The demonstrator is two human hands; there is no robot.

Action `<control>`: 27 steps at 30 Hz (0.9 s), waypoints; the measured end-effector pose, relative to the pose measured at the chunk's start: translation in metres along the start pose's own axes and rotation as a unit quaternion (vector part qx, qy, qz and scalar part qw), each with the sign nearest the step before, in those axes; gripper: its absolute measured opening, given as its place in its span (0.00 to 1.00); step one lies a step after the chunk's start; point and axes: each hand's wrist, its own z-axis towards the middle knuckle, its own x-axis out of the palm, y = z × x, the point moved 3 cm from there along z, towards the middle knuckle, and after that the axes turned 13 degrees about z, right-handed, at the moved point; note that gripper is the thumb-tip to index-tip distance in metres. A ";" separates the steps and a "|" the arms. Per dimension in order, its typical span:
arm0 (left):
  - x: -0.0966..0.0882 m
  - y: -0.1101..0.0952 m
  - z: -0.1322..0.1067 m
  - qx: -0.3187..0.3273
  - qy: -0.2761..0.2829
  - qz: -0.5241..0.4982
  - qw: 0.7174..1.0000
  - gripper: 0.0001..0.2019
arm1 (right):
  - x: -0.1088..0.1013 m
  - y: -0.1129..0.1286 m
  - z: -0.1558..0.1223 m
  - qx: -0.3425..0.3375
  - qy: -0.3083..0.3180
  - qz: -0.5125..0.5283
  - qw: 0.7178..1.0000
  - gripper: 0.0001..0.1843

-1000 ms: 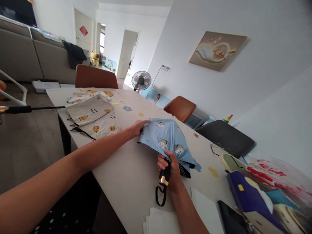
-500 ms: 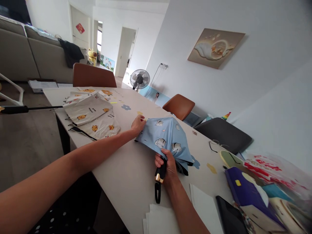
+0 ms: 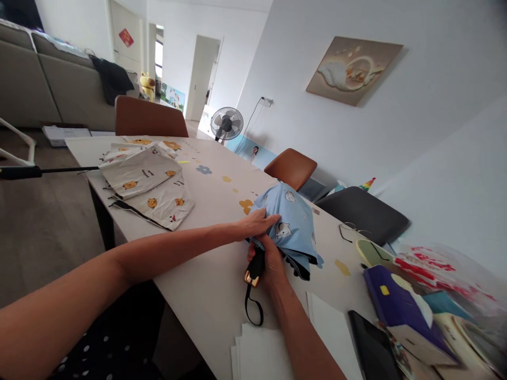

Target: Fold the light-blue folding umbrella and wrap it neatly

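Observation:
A light blue folding umbrella [image 3: 291, 219] with cartoon animal prints lies on the white table [image 3: 209, 285]. My right hand [image 3: 269, 261] is wrapped round its black, gold-ringed handle [image 3: 253, 269], from which a black wrist strap [image 3: 251, 311] hangs. My left hand [image 3: 257, 222] presses the blue canopy cloth down near the handle, fingers laid over the fabric. The canopy is gathered upward and partly collapsed.
A cream umbrella [image 3: 148, 182] with orange animal prints lies at the table's far left, its black shaft [image 3: 43, 170] sticking out past the edge. Brown chairs [image 3: 291, 166] stand along the far side. Glasses [image 3: 350, 232], books [image 3: 404, 311], white papers [image 3: 261, 353] and a dark tablet [image 3: 374, 348] crowd the right.
My left hand slid from the canopy's far edge back toward the handle, bunching the blue cloth together. The umbrella now stands more upright and narrower.

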 end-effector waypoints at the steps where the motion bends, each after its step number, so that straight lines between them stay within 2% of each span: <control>1: 0.000 0.001 0.001 -0.015 0.006 -0.035 0.999 0.16 | 0.001 0.000 -0.001 0.009 0.006 -0.015 1.000 0.11; 4: -0.001 0.001 0.003 -0.027 0.057 -0.163 0.985 0.17 | 0.001 0.004 -0.004 0.027 0.022 -0.074 0.997 0.13; 7: -0.006 -0.003 0.004 -0.030 0.130 -0.296 0.946 0.19 | 0.003 0.006 -0.010 0.054 0.064 -0.120 0.989 0.15; 9: -0.012 -0.005 0.005 -0.047 0.152 -0.363 0.918 0.22 | 0.007 0.006 -0.014 0.084 0.095 -0.137 0.982 0.16; 12: -0.019 -0.002 0.008 -0.082 0.132 -0.410 0.899 0.23 | 0.012 0.004 -0.018 0.114 0.126 -0.142 0.975 0.17; 15: -0.022 0.002 0.009 -0.095 0.087 -0.416 0.900 0.20 | 0.014 0.002 -0.018 0.127 0.136 -0.139 0.973 0.15; 20: -0.026 -0.002 0.004 -0.062 0.039 -0.408 0.910 0.16 | 0.012 0.001 -0.016 0.127 0.114 -0.107 0.979 0.14; 23: -0.029 -0.006 0.002 -0.039 0.038 -0.412 0.910 0.16 | 0.012 -0.002 -0.016 0.139 0.114 -0.095 0.979 0.17; 27: -0.029 -0.005 0.002 -0.044 0.045 -0.419 0.906 0.20 | 0.016 -0.005 -0.014 0.075 0.128 -0.014 0.989 0.15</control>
